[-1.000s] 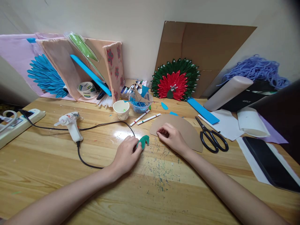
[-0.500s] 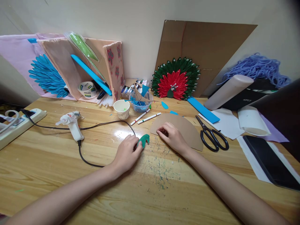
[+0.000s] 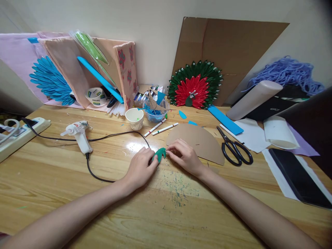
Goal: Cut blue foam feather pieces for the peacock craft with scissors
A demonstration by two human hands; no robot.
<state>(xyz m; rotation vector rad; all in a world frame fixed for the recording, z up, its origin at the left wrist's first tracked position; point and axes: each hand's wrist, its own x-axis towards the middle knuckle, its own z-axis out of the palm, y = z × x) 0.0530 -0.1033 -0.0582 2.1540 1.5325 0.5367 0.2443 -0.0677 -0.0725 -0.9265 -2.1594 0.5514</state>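
Note:
My left hand (image 3: 142,168) is closed on a small green cut-out piece (image 3: 160,152), curved and notched, holding it low over the table. Close to the right end of that piece, my right hand (image 3: 185,157) has its thumb and forefinger pinched together. Whatever sits between those fingertips is too small to make out. Behind the right hand lies a cardboard semicircle (image 3: 201,136) with a short dark mark on it. Black-handled scissors (image 3: 234,148) rest to its right.
On the left are a glue gun (image 3: 81,138) with its cord and a power strip (image 3: 23,136). A paper cup (image 3: 134,119), two markers (image 3: 165,129) and a bowl of blue scraps (image 3: 155,112) stand behind. A red-green feathered fan (image 3: 194,86) leans on cardboard; a phone (image 3: 298,176) lies right.
My right hand has moved left and slightly nearer, off the cardboard semicircle, to the edge of the green piece. My left hand keeps its hold, and the view has tilted slightly.

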